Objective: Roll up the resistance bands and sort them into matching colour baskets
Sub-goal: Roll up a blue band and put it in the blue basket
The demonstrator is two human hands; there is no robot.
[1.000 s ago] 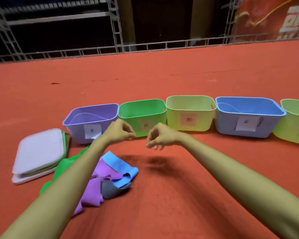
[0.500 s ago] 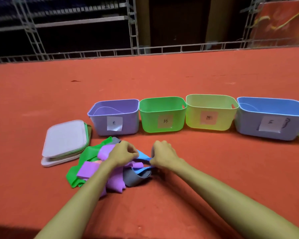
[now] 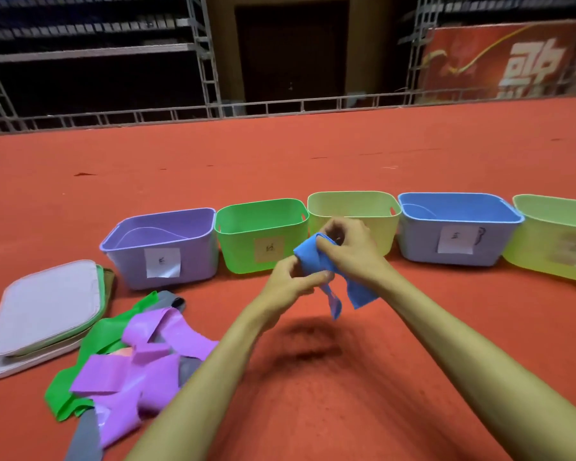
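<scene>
A blue resistance band [image 3: 310,257] is held up in the air between both hands, its loose ends hanging down toward the red floor. My left hand [image 3: 290,284] pinches its lower part and my right hand [image 3: 350,247] grips its upper fold. A tangled pile of bands lies at the lower left: purple [image 3: 147,361], green [image 3: 103,337] and grey [image 3: 84,437]. Behind the hands stands a row of baskets: purple [image 3: 137,257], green [image 3: 243,247], pale yellow [image 3: 350,202], blue [image 3: 419,241] and another yellow-green one [image 3: 552,257].
A stack of flat lids [image 3: 44,311] lies left of the purple basket. The baskets carry paper labels on their fronts. Red carpet [image 3: 313,394] covers the floor, with metal trusses [image 3: 280,104] along its far edge.
Both hands went down to the pile, took the blue band and lifted it up in front of the baskets. The camera view shifted left then back right.
</scene>
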